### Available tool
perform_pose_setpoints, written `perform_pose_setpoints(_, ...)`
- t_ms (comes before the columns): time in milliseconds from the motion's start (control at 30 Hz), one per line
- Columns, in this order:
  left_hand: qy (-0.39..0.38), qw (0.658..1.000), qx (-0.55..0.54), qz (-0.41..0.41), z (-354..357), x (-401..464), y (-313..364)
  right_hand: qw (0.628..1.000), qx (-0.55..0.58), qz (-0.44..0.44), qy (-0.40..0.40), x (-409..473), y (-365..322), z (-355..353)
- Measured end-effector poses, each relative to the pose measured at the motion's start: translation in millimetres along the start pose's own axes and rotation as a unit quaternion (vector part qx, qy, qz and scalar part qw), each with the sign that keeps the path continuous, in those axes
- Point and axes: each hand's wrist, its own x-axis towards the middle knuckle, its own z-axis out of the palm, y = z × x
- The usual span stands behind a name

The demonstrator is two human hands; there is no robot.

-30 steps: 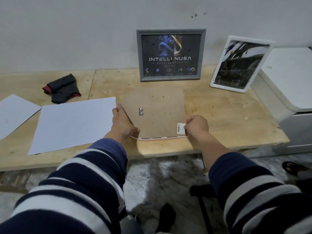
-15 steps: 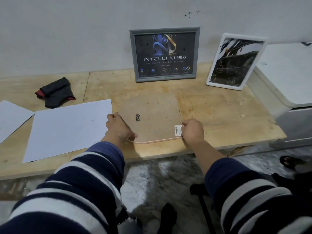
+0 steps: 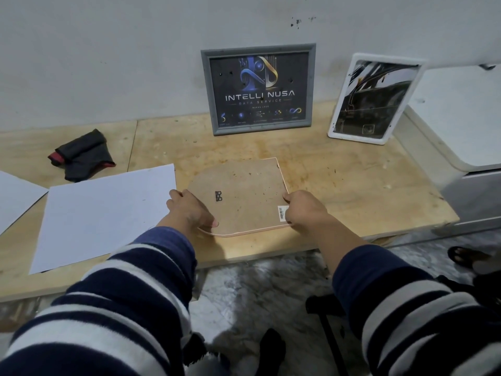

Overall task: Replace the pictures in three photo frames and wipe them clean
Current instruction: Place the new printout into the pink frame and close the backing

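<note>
A pink-rimmed photo frame (image 3: 244, 194) lies face down on the wooden table (image 3: 352, 185), its brown backing board up, with a small metal hanger and a barcode sticker on it. My left hand (image 3: 189, 210) grips its left near edge, thumb on the board. My right hand (image 3: 303, 210) grips the right near corner by the sticker. A grey frame (image 3: 259, 89) with a dark "INTELLI NUSA" picture leans on the wall. A white frame (image 3: 374, 99) leans at the right. A dark cloth (image 3: 81, 156) with red trim lies at the back left.
A white sheet (image 3: 103, 213) lies just left of the face-down frame, another white sheet (image 3: 16, 196) further left. A white appliance (image 3: 461, 118) stands at the table's right end. Below the table edge are a marbled floor and a sandal (image 3: 466, 256).
The face-down frame has been lowered flat onto the table from a slight tilt. Both hands stay on its near edge. The metal hanger on the back now lies flat.
</note>
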Motion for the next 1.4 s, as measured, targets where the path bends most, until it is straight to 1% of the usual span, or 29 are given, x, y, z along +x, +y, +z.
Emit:
perform_pose_setpoints(100,-0.01,1.0,0.025,-0.008,0,1,3,0.998,-0.059,0.005,-0.015,3,-5,-7)
perform_pose_setpoints(167,-0.018,0.999,0.043,-0.018,1,3,4,0.997,-0.076,0.013,-0.013,4,-8,-9)
perform_pose_setpoints(300,-0.019,0.998,0.061,-0.023,2,7,7,0.997,-0.062,0.032,0.04,12,-15,-15)
perform_pose_setpoints(367,-0.02,0.997,0.069,-0.033,3,13,8,0.997,-0.051,0.021,0.06,19,-20,-17)
perform_pose_setpoints(400,-0.02,0.996,0.072,-0.04,5,15,8,0.997,-0.049,0.009,0.057,23,-23,-17)
perform_pose_setpoints(467,-0.018,0.994,0.099,-0.047,9,23,7,0.997,-0.071,-0.014,0.028,30,-29,-15)
perform_pose_setpoints(600,-0.022,0.989,0.135,-0.053,20,40,4,0.991,-0.13,-0.013,-0.018,40,-37,-15)
perform_pose_setpoints(733,-0.028,0.983,0.173,-0.058,23,51,7,0.991,-0.13,0.001,-0.033,46,-36,-14)
perform_pose_setpoints(867,-0.049,0.977,0.2,-0.055,25,56,8,0.986,-0.165,-0.007,-0.022,49,-42,-18)
perform_pose_setpoints(967,-0.052,0.976,0.206,-0.047,25,57,9,0.963,-0.265,-0.034,0.04,46,-55,-24)
perform_pose_setpoints(1033,-0.054,0.976,0.206,-0.044,24,58,9,0.961,-0.257,-0.077,0.061,48,-65,-22)
perform_pose_setpoints(1133,-0.064,0.973,0.216,-0.044,22,60,10,0.969,-0.171,-0.175,0.014,51,-84,-8)
perform_pose_setpoints(1200,-0.072,0.972,0.221,-0.044,22,61,12,0.966,-0.157,-0.205,-0.017,52,-96,1)
perform_pose_setpoints(1400,-0.079,0.971,0.222,-0.045,20,60,14,0.956,-0.209,-0.204,-0.039,57,-102,5)
